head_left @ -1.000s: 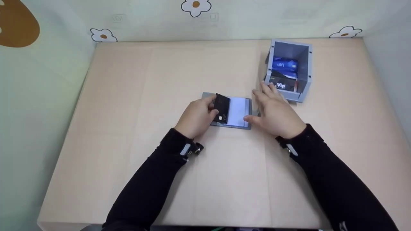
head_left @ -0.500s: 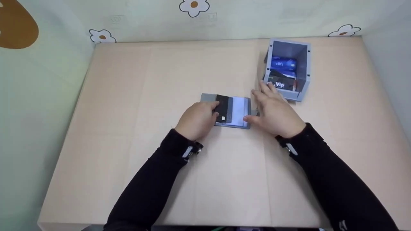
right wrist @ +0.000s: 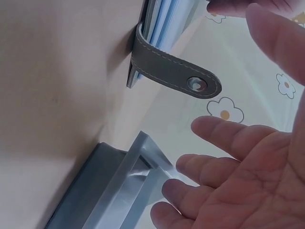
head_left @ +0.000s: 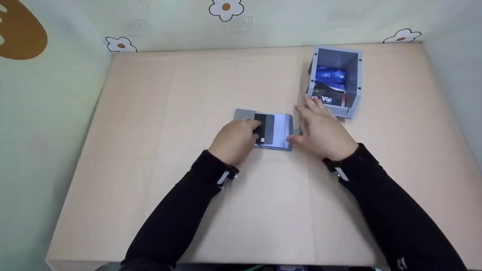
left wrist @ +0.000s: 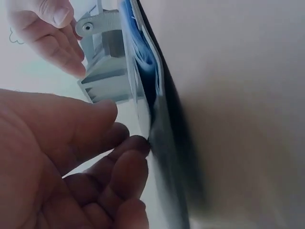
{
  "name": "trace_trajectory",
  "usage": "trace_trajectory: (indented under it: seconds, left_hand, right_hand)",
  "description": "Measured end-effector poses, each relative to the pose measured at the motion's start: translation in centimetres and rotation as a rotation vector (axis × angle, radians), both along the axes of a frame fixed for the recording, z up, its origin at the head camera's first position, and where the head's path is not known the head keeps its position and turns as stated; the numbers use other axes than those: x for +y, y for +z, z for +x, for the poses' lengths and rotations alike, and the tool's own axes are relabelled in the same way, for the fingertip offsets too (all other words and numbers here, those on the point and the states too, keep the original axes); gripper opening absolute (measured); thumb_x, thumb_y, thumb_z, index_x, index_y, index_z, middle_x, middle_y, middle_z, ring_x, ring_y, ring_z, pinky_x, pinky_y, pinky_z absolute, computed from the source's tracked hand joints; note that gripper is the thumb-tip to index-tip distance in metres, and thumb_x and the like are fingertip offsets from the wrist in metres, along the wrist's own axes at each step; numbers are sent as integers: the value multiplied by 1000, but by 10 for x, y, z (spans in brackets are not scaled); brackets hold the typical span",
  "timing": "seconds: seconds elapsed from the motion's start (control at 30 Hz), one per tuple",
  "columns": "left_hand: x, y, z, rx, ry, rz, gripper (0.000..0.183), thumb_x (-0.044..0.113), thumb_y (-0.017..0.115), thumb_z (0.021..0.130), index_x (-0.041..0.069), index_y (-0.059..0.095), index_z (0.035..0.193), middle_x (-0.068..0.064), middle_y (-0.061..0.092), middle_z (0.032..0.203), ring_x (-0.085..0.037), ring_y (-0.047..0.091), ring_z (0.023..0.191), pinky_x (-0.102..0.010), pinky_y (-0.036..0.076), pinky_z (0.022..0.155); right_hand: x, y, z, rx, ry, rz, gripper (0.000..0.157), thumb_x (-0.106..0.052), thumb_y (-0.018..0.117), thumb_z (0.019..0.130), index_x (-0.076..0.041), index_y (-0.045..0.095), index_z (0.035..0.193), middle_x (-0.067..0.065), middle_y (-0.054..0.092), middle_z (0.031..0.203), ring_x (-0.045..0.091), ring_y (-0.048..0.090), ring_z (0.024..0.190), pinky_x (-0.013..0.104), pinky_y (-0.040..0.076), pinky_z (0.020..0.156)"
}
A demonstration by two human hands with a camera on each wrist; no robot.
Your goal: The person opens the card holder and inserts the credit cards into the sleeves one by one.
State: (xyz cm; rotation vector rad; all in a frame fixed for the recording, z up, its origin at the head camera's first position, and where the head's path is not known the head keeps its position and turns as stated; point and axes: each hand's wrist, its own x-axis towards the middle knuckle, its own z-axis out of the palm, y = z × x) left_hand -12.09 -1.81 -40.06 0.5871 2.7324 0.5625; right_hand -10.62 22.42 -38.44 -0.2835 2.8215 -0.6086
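Note:
A grey card holder lies spread out on the table, its clear plastic sleeves facing up. One black card sits partly inside a sleeve, its right part showing through greyish plastic. My left hand touches the card's left side with its fingertips; in the left wrist view the fingers are bent and the thumb stands apart from them. The right hand has its fingers spread, with the thumb at the holder's right edge. A grey strap with a metal snap sticks out beside that thumb.
A grey box stands just beyond my right fingertips. Inside it lie blue cards and a black card marked Vip. A wall with flower prints closes off the table's far side.
The black card was raised and tilted in my left fingers; it has gone down flat, partly into the sleeve. The left hand moved slightly right. My right hand stayed put.

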Motion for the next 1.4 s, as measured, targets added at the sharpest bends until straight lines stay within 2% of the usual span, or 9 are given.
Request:
trace_trajectory:
  seconds: [0.17,0.4,0.63,0.73,0.83,0.97,1.13,1.27,1.4]
  left_hand:
    - [7,1,2,-46,16,-3,46,22,60,107,7,57,150,-12,63,148,-28,58,140,-43,44,119]
    - [18,2,6,-84,5,21,51,23,64,105,7,54,152,-13,63,148,-28,60,136,-44,47,117]
    - [27,3,7,-85,-3,4,56,29,68,103,5,54,152,-15,64,144,-28,62,132,-43,49,114]
    - [32,3,8,-85,-7,-3,59,32,70,102,4,53,152,-15,65,142,-27,63,129,-42,50,112]
    - [36,2,9,-55,-22,-7,60,33,72,100,5,55,150,-14,65,137,-26,65,121,-41,53,107]
    - [40,-1,9,16,-50,-44,67,44,77,95,7,57,148,-12,62,132,-24,64,110,-41,56,99]
    - [50,-4,10,100,-61,-127,82,59,79,88,10,56,149,-14,61,131,-30,67,105,-46,58,94]
    - [55,-5,10,142,-51,-174,81,58,79,88,12,55,151,-14,63,130,-31,68,105,-47,59,91]
    - [56,-4,10,141,-62,-188,76,52,77,92,17,52,155,-14,63,131,-30,68,103,-47,59,88]
  right_hand:
    - [0,1,1,-20,4,-13,92,-39,84,89,1,41,159,21,18,174,42,15,162,60,14,131]
    - [1,4,5,0,-1,-30,83,-29,83,91,2,44,157,24,31,169,43,36,155,57,31,126]
    - [1,5,5,16,-7,-14,74,-28,78,95,2,47,154,28,57,150,45,55,139,58,43,117]
    - [2,4,5,19,-11,-10,71,-28,78,95,1,49,153,28,61,145,47,58,135,59,46,114]
    - [3,4,4,7,-12,-21,67,-27,75,97,0,49,153,28,65,140,46,62,129,59,49,109]
    - [3,4,4,-1,-11,-49,60,-23,72,99,-2,52,151,26,68,135,43,67,123,58,53,103]
    - [2,1,5,27,13,-70,47,-18,71,100,-6,62,144,22,71,133,41,69,119,57,54,100]
    - [1,-1,4,40,28,-90,38,-13,71,99,-7,69,136,19,73,130,40,69,118,56,54,101]
    - [1,-3,3,62,50,-101,31,-10,72,98,-6,74,129,16,75,127,39,68,122,55,51,106]
